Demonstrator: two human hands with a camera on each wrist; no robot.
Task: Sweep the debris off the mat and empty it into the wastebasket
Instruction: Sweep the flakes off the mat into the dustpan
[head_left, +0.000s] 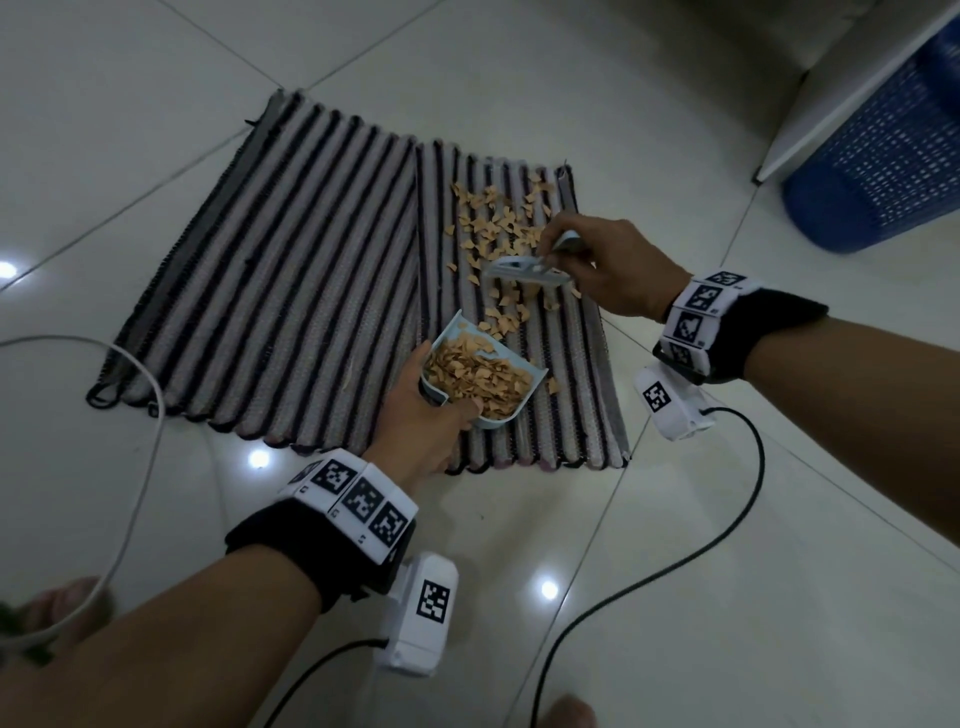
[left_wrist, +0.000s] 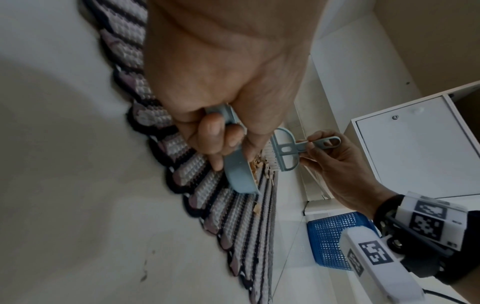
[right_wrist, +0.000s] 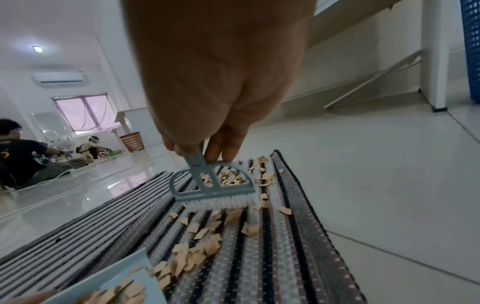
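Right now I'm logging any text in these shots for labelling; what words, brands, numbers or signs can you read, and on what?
No readable words, brands or numbers in any view.
Wrist bands: black-and-white square code markers only, no letters.
Wrist cameras: one code marker each, no letters.
Brush, dustpan, mat, basket: no print visible.
Dark shirt of a far person: a yellow mark, too blurred to read.

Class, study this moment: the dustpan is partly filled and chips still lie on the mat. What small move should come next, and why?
Probably draw the brush in the right hand toward the dustpan held by the left hand, because loose chips lie on the mat between bristles and pan mouth.
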